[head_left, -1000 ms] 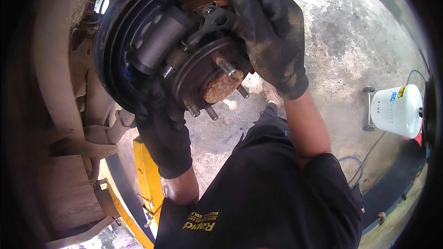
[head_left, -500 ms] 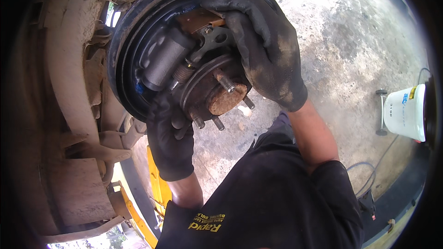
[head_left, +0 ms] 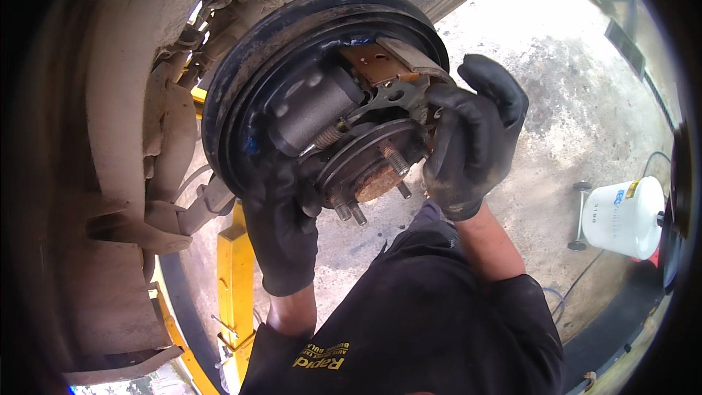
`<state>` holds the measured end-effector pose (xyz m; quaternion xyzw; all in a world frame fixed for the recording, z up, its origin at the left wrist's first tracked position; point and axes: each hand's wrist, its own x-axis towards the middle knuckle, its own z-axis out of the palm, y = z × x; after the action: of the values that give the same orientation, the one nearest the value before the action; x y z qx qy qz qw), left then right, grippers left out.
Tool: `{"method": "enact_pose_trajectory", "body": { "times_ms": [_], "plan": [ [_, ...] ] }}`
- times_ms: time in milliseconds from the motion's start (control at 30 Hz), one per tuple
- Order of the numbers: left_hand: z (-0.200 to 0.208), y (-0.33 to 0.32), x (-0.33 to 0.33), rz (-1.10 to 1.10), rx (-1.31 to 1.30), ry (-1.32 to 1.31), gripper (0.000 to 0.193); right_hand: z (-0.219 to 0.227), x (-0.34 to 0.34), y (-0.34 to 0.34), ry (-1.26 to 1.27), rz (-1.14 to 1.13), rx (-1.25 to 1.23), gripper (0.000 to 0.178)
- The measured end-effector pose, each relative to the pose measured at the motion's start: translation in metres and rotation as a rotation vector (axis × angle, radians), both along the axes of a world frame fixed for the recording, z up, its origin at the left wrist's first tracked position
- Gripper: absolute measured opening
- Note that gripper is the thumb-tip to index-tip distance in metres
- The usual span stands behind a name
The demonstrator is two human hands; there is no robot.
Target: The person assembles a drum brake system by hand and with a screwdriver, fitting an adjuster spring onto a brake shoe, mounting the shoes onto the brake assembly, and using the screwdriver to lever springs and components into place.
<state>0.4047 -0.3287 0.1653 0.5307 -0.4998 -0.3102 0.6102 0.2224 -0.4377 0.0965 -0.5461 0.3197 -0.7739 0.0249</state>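
Where the shoe [head_left: 380,64] curves rightward beyond the hub [head_left: 375,181], the right hand [head_left: 472,139], just near-right of it, is closer, fingers curled; whether that or the left hand [head_left: 281,225] pinches anything, I can't tell.

The round black drum-brake backing plate [head_left: 252,95] stands tilted over there, rim grimy; before it I see a brown brake shoe [head_left: 371,63], a coil spring [head_left: 329,137] and a rusty-centred wheel hub [head_left: 360,160], studs bare.

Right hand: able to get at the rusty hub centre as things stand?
Likely yes: the right hand is beside the wheel hub, and neither hand covers the rusty hub centre, though protruding studs around it may crowd the fingers.
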Motion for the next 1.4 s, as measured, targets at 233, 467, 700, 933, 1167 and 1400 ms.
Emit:
{"method": "enact_pose_trajectory", "body": {
  "times_ms": [233,467,700,933,1167,1400],
  "plan": [
    [-0.007,0.005,0.0,0.108,0.105,0.054,0.025,0.006,-0.023,0.006,0.043,0.038,0.126,0.037],
    [-0.011,0.006,0.01,0.133,0.023,-0.468,0.026,-0.009,-0.047,-0.017,0.043,0.521,0.297,0.058],
    [-0.009,0.006,0.005,0.15,0.059,-0.318,0.027,-0.002,-0.032,-0.015,0.126,0.438,0.392,0.061],
    [-0.012,0.002,0.003,0.15,0.031,-0.244,0.023,0.019,-0.03,-0.008,0.004,0.439,0.599,0.057],
    [-0.006,0.001,-0.008,0.191,0.002,-0.309,0.023,0.018,-0.031,-0.008,-0.045,0.5,0.595,0.054],
    [-0.012,0.005,0.004,0.189,0.05,-0.328,0.025,0.019,-0.032,-0.008,0.014,0.422,0.594,0.048]
  ]
}}
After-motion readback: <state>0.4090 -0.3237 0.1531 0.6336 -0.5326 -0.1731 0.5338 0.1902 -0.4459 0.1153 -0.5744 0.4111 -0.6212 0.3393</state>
